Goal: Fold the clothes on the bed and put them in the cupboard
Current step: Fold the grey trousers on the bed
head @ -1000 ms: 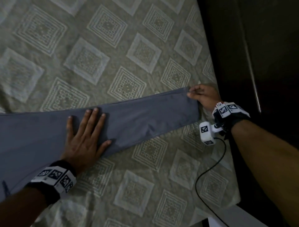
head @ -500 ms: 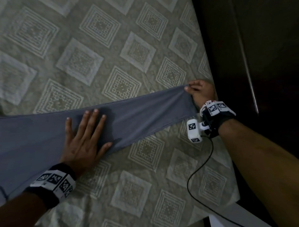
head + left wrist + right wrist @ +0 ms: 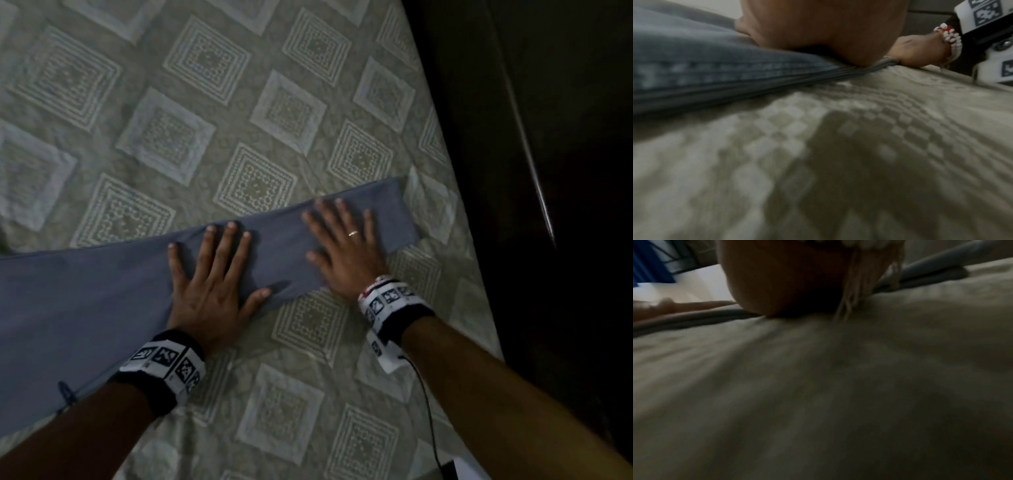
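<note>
Nearest the camera, two forearms reach out over the bed (image 3: 191, 102), each wearing a black wristband (image 3: 161, 370) set with white marker tiles; a thin black cable (image 3: 428, 404) trails from the right one toward the bed's near edge. Beyond the bands, the left hand (image 3: 209, 284) lies flat with fingers spread, palm pressed on a grey-blue garment (image 3: 85, 308), gripping nothing. Just to its right, apart from it, the right hand (image 3: 346, 250) presses the same cloth in the same way, fingers straight and splayed, a ring (image 3: 353, 233) on one of them. The garment stretches as a long narrowing strip across the patterned bedspread, wide at the left edge of the head view and ending in a squared end just past the right hand, close to the bed's right side. Both wrist views are dim and blurred; the cloth's edge looks to be several stacked layers (image 3: 756, 84). Farther right stands dark wooden furniture (image 3: 548, 137), possibly the cupboard.
</note>
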